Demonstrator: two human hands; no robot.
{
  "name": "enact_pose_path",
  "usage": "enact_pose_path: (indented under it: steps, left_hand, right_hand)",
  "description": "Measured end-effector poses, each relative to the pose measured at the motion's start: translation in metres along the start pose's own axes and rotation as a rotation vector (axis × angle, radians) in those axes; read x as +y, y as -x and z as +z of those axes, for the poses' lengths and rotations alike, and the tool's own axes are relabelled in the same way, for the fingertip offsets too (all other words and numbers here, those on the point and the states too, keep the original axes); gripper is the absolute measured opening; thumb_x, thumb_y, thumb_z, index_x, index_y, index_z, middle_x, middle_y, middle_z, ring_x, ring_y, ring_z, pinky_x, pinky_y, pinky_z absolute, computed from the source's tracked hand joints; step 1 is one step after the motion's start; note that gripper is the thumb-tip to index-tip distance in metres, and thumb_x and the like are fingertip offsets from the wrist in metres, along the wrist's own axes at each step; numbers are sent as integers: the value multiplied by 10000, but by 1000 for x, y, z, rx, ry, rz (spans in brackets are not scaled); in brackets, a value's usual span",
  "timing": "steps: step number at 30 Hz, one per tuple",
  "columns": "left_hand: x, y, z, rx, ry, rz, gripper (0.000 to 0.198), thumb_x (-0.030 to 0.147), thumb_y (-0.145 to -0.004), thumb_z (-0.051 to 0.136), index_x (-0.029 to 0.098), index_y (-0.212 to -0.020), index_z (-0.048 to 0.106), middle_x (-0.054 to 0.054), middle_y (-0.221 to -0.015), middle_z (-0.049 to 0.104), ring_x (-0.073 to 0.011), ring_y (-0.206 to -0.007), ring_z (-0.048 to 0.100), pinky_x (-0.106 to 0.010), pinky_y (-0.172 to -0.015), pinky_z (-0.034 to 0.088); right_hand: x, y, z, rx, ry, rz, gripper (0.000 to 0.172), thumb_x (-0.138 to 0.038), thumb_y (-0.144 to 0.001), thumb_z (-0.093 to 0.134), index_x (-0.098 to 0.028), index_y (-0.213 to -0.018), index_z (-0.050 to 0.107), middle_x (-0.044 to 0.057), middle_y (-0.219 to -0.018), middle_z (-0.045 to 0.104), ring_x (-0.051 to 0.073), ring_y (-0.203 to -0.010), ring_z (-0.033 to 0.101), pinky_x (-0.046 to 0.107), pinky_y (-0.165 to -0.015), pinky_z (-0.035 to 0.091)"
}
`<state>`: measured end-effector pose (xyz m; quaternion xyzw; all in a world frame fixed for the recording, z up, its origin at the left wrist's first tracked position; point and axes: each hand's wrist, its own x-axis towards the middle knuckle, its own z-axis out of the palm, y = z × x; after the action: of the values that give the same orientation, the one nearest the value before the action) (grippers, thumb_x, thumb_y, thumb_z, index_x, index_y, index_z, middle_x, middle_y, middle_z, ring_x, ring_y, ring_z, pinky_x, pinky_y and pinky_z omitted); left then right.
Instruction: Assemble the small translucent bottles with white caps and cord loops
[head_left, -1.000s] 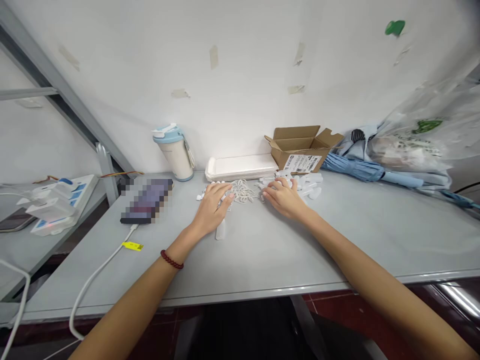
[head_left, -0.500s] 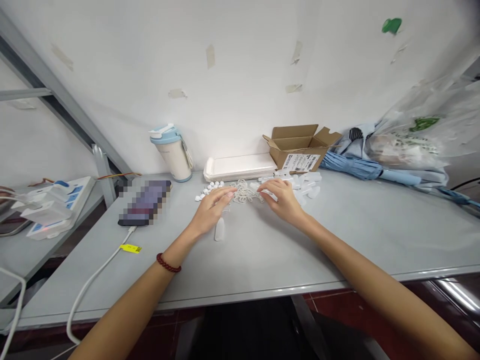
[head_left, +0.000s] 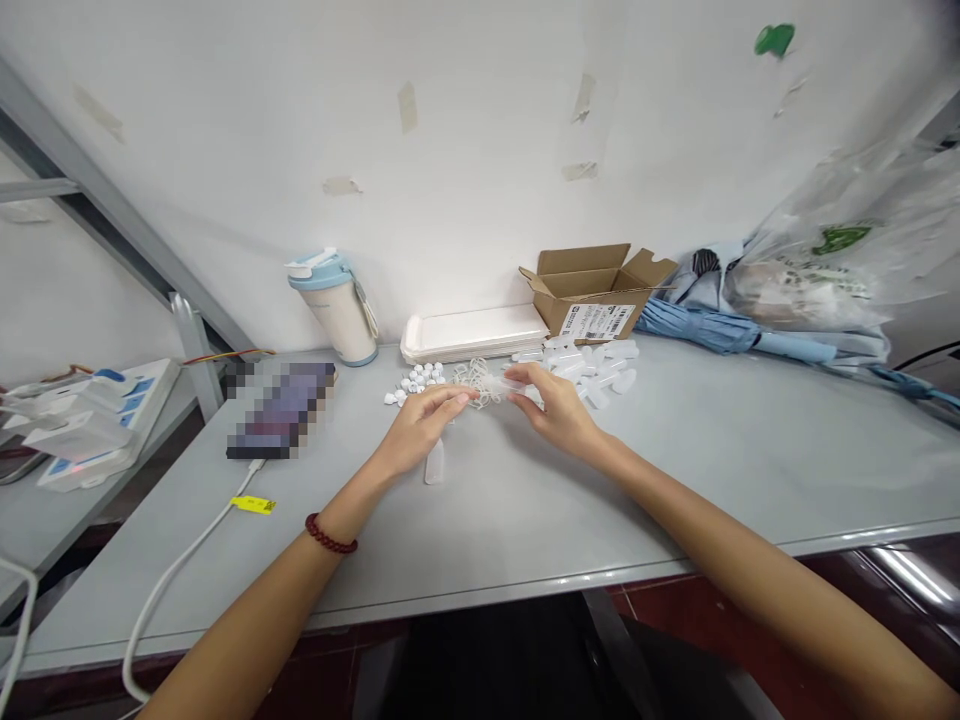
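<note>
My left hand (head_left: 415,430) and my right hand (head_left: 551,408) meet above the grey table (head_left: 525,500), fingertips close together. My right hand pinches a small clear plastic tube (head_left: 512,385). My left hand's fingers are pinched on something small and white that I cannot make out. Behind them lies a tangle of white cord loops (head_left: 480,375). A heap of small white caps (head_left: 416,380) sits to the left, a pile of clear tubes (head_left: 592,360) to the right. One finished-looking clear tube (head_left: 434,463) lies under my left wrist.
A blue-lidded cup (head_left: 334,305), a white tray (head_left: 472,335) and an open cardboard box (head_left: 592,290) stand along the wall. A phone (head_left: 281,410) with a white cable (head_left: 172,580) lies left. A blue umbrella (head_left: 735,330) and plastic bags (head_left: 840,260) are right. A power strip (head_left: 82,420) sits far left.
Both hands have lifted off the piles and drawn together toward me; my right hand now holds a clear tube and my left fingers have closed into a pinch.
</note>
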<state>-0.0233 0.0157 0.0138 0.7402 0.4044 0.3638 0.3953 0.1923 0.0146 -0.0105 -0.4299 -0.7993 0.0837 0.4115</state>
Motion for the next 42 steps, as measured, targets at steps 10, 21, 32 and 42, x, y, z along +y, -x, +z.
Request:
enact_pose_path:
  steps: [10, 21, 32, 42]
  left_hand:
    - [-2, 0, 1, -60, 98, -38, 365, 452, -861, 479, 171, -785, 701, -60, -861, 698, -220, -896, 598, -354, -887, 439]
    - [2, 1, 2, 0, 50, -66, 261, 400, -780, 597, 192, -906, 692, -47, -990, 699, -216, -904, 618, -315, -801, 478]
    - [0, -1, 4, 39, 38, -17, 227, 384, -745, 650, 173, -822, 683, -60, -930, 699, -207, -884, 626, -307, -792, 482]
    - [-1, 1, 5, 86, -76, -28, 240, 397, -763, 611, 167, -710, 652, -4, -717, 645, -150, -692, 563, -265, -679, 442]
  right_hand:
    - [-13, 6, 5, -127, -29, -140, 360, -143, -870, 478, -218, -1222, 483, 101, -1041, 585, 205, -904, 593, 376, -777, 506]
    - [-20, 8, 5, -115, -109, -106, 281, -210, -857, 541, -192, -1137, 541, 90, -972, 615, 176, -771, 609, 344, -716, 516]
    - [-26, 8, 5, -142, -105, -95, 269, -251, -859, 547, -184, -1119, 566, 92, -955, 656, 173, -751, 606, 327, -709, 501]
    - [-22, 13, 13, -109, 55, -147, 325, -263, -888, 503, -163, -1197, 504, 125, -1006, 671, 203, -800, 639, 335, -690, 504]
